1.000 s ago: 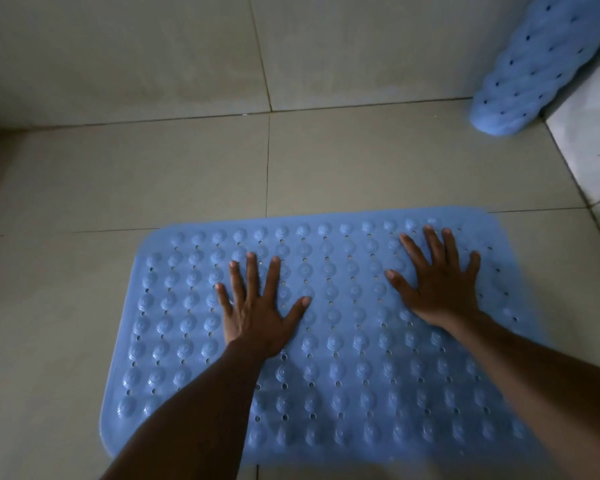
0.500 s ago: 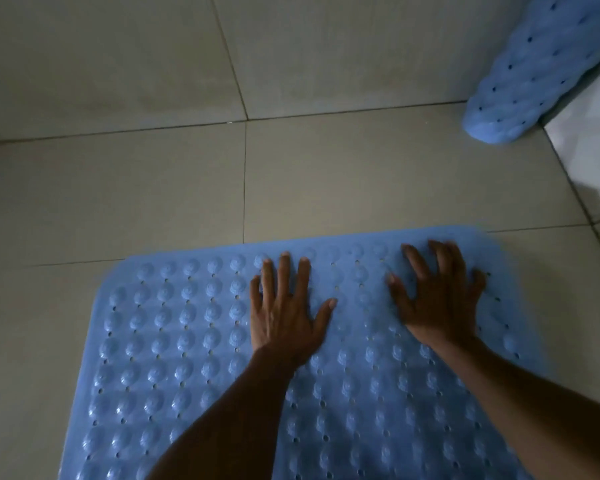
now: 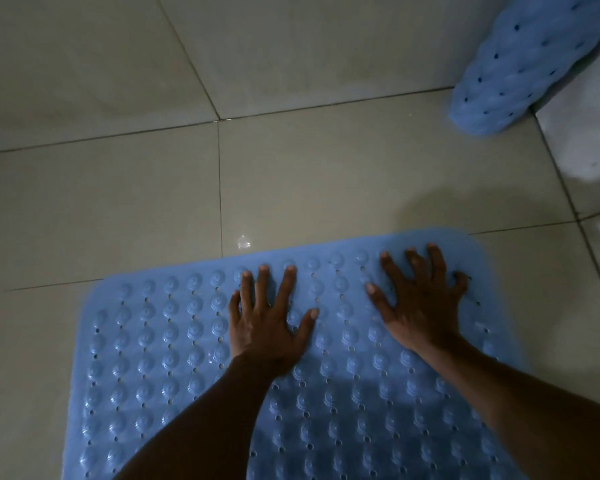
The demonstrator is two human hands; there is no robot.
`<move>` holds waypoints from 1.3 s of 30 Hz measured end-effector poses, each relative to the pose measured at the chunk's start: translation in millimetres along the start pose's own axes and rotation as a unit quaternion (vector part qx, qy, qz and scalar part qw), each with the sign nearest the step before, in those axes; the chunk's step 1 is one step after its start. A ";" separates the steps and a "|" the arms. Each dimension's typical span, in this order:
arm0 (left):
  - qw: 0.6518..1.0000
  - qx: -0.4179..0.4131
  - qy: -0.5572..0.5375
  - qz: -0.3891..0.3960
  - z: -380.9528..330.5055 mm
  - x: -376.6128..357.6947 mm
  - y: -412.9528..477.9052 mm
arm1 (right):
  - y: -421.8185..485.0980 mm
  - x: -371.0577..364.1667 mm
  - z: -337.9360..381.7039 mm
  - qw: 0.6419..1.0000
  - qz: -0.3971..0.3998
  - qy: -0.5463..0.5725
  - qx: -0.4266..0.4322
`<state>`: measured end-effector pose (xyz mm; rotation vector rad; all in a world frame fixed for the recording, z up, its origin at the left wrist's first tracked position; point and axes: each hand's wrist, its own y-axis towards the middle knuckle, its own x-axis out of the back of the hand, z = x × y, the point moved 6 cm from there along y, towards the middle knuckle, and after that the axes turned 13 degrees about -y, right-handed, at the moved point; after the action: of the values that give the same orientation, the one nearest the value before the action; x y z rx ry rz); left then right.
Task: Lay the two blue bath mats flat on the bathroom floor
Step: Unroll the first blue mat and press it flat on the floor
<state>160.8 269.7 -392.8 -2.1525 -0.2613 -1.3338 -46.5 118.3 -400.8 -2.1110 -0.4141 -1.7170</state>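
Observation:
A blue bath mat (image 3: 160, 348) with rows of round bumps and small holes lies flat on the tiled floor, filling the lower part of the head view. My left hand (image 3: 267, 327) rests palm down on it near its far edge, fingers spread. My right hand (image 3: 420, 306) presses on the mat's far right corner, fingers spread and slightly bent. Neither hand grips anything. A second blue bath mat (image 3: 527, 60) stands curled in the top right corner, leaning against the wall with its lower end on the floor.
Beige floor tiles (image 3: 326, 174) stretch beyond the mat to the tiled wall (image 3: 291, 46) at the back. A brighter white tiled surface (image 3: 586, 140) runs along the right side. A small wet glint (image 3: 244, 241) lies just past the mat's far edge.
Both hands have slid forward across the mat to its far edge. The view has tilted so the mat sits lower in the frame and its near part is cut off.

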 end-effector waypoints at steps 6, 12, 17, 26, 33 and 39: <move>0.999 0.019 0.013 0.024 -2.7 4.9 3.6 | 4.6 -0.3 -0.4 1.000 0.019 0.007 0.000; 1.000 0.006 -0.024 0.013 -1.4 5.3 -9.6 | -9.6 -9.6 3.3 0.998 0.053 0.033 0.005; 0.999 0.035 -0.039 -0.007 53.0 7.0 -78.0 | -65.5 14.9 41.4 0.995 -0.008 0.036 0.087; 0.993 0.075 -0.029 -0.081 140.3 64.4 -69.8 | -44.8 65.9 200.8 0.982 -0.017 0.100 0.160; 0.987 0.053 -0.038 -0.149 175.8 51.1 -33.4 | -27.0 49.6 252.1 0.977 -0.115 0.074 0.164; 0.987 0.050 -0.042 -0.145 181.2 45.0 -28.7 | -27.8 51.1 253.9 0.968 -0.176 0.080 0.162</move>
<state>305.7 390.6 -402.0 -2.1460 -0.6824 -1.3540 170.6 261.9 -392.4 -1.7260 -0.9959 -1.8408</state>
